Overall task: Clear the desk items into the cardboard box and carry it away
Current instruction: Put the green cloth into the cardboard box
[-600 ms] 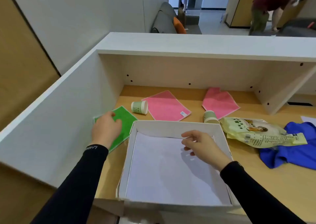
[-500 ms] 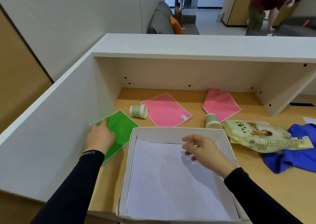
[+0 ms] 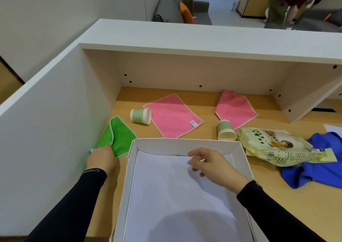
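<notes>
White cardboard box [image 3: 185, 143] sits open at lower centre, your left hand [image 3: 101, 160] gripping the bunched green microfibre cloth [image 3: 121, 137] just left of it, your right hand [image 3: 212, 165] hovering above it relaxed and empty, so next, likely, lift that cloth over the box wall.

The desk [image 3: 314, 208] holds a box [image 3: 185, 145], green cloth [image 3: 121, 136], pink cloths [image 3: 172, 116], cups [image 3: 140, 116], bag [image 3: 273, 146]

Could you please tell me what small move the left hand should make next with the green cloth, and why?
Probably lift the green cloth over the left wall of the cardboard box and drop it inside. The left hand has a grip on the bunched cloth right beside that wall, while the right hand hovers above the box, holding nothing.
</notes>
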The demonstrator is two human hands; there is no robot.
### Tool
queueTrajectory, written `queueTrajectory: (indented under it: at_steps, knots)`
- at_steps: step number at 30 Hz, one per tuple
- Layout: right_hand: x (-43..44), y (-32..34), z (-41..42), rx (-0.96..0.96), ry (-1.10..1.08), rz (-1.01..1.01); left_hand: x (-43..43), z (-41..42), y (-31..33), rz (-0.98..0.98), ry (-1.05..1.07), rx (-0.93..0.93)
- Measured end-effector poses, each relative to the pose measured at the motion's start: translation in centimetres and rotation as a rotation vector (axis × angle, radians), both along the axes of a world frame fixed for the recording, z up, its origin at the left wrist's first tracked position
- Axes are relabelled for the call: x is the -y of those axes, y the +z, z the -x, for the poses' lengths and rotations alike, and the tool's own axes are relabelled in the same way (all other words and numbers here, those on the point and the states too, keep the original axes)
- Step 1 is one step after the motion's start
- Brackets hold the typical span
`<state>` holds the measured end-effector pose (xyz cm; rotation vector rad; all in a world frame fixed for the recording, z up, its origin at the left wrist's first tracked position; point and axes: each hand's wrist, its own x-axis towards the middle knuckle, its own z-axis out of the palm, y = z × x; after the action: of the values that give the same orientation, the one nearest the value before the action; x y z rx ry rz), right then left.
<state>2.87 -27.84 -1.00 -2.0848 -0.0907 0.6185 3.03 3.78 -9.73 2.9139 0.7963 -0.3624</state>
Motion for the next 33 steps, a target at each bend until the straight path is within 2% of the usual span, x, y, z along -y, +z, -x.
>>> queueTrajectory:
  at_steps: [2,5,7,9,12,15,18,22,26,33]
  knots:
    - [0.3,0.6,-0.2,0.010,0.000,-0.022,0.0,0.2,1.3,0.065,0.052,0.076]
    - [0.6,1.6,-0.5,0.019,-0.018,-0.085,0.4,0.0,6.4,0.228,0.126,0.410]
    - [0.7,2.4,-0.7,0.022,-0.020,-0.126,1.2,0.2,10.9,0.365,0.078,0.664]
    - [0.4,3.5,-0.9,0.004,-0.037,-0.222,2.4,0.8,14.8,0.534,-0.039,0.781]
    - [0.2,5.2,-1.4,0.039,-0.099,-0.342,5.1,2.3,18.7,0.700,-0.297,0.727]
    - [1.2,6.7,-2.3,0.114,-0.211,-0.378,8.1,3.5,19.6,0.713,-0.489,0.550]
    - [3.1,7.0,-2.8,0.137,-0.269,-0.314,10.2,3.7,18.3,0.698,-0.550,0.373]
    - [4.7,6.5,-2.3,0.146,-0.217,-0.173,10.7,2.1,17.0,0.586,-0.449,0.406]
    - [4.9,6.4,-2.1,0.140,-0.194,-0.190,10.4,0.6,15.7,0.526,-0.396,0.430]
    - [5.7,6.8,-4.2,0.183,-0.293,-0.204,8.8,-2.2,14.2,0.563,-0.246,0.480]
